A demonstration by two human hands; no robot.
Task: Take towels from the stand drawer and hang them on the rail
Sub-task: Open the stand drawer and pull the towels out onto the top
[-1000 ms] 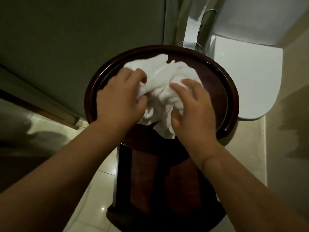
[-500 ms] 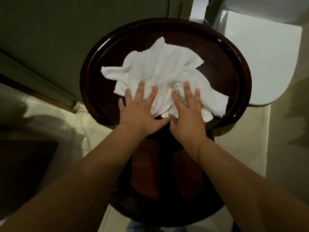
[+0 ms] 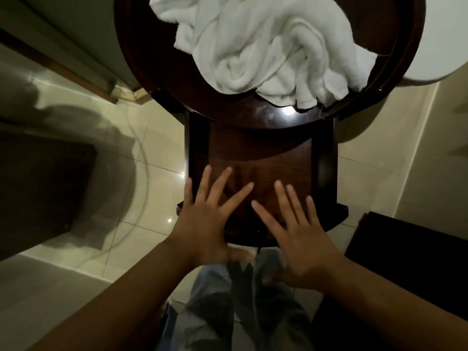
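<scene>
Both hands, left hand point(image 3: 202, 224) and right hand point(image 3: 301, 239), are hovering splayed and empty below the stand top point(image 3: 141, 59), where the crumpled white towel point(image 3: 266, 51) is lying; soft and light, it is probably best pinched along one hem.

Glossy wooden stand point(image 3: 260, 153), terry-cloth towel point(image 3: 266, 54)

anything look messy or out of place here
The white towel lies crumpled in a heap on the stand's round top, not hung, its edge spilling onto the near rim. Both hands are open and empty, lower down.
</scene>
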